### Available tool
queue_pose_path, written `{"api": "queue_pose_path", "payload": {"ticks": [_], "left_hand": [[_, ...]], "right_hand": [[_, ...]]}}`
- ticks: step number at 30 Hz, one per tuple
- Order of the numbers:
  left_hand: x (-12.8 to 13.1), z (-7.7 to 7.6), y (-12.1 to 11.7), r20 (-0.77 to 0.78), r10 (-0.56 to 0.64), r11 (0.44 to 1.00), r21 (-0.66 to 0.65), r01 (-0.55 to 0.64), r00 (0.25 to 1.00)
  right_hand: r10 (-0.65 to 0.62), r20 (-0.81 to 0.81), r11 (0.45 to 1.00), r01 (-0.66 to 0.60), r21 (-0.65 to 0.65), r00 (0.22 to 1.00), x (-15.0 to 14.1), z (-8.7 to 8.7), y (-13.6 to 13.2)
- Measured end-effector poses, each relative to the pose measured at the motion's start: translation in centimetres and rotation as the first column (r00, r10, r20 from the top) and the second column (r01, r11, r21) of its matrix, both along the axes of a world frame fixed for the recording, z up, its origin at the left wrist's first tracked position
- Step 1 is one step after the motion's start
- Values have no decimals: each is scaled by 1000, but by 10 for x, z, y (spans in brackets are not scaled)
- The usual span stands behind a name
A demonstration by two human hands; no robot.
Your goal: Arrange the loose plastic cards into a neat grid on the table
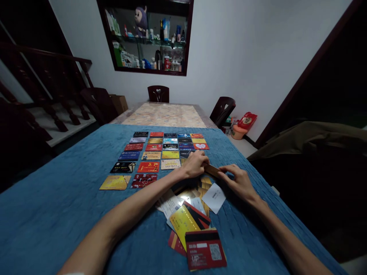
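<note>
Above the loose pile, my left hand (pixel 196 164) and my right hand (pixel 236 178) pinch opposite ends of a brownish-gold card (pixel 212 170), which is tilted nearly edge-on. Its printed face does not show. Beyond and left of my hands, colourful plastic cards lie face up in columns, among them a red card (pixel 148 167) and a gold card (pixel 115 182). Below my wrists spreads an overlapping pile with a yellow card (pixel 183 223), a white card (pixel 214 198) and a dark red card with a QR code (pixel 205 250). My left hand partly covers cards in the right-hand columns.
A blue cloth (pixel 71 206) covers the near part of the table; the far part has a patterned top (pixel 166 114). Dark chairs (pixel 158 93) stand around it. A wooden railing (pixel 46 88) is at left, a wall cabinet (pixel 149 42) behind, and brown fabric (pixel 312 137) at right.
</note>
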State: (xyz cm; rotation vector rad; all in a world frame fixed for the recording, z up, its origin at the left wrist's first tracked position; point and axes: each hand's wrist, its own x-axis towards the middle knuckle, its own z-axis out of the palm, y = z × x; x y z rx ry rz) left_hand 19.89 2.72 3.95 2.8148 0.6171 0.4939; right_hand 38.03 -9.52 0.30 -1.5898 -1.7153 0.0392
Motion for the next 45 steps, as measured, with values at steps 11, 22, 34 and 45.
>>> {"api": "queue_pose_path", "payload": {"ticks": [11, 22, 34, 45], "left_hand": [[-52, -12, -21, -99, -213, 944, 236, 231, 972], [-59, -18, -26, -127, -310, 896, 294, 334, 942], [-65, -10, -18, -88, -337, 922, 172, 348, 937], [-68, -8, -14, -118, -172, 984, 16, 175, 978]], "right_hand": [[300, 109, 934, -269, -235, 948, -12, 18, -9], [304, 152, 919, -247, -308, 940, -11, 13, -10], [284, 158, 918, -220, -330, 946, -8, 12, -10], [238, 215, 924, -153, -351, 947, 2, 3, -8]]}}
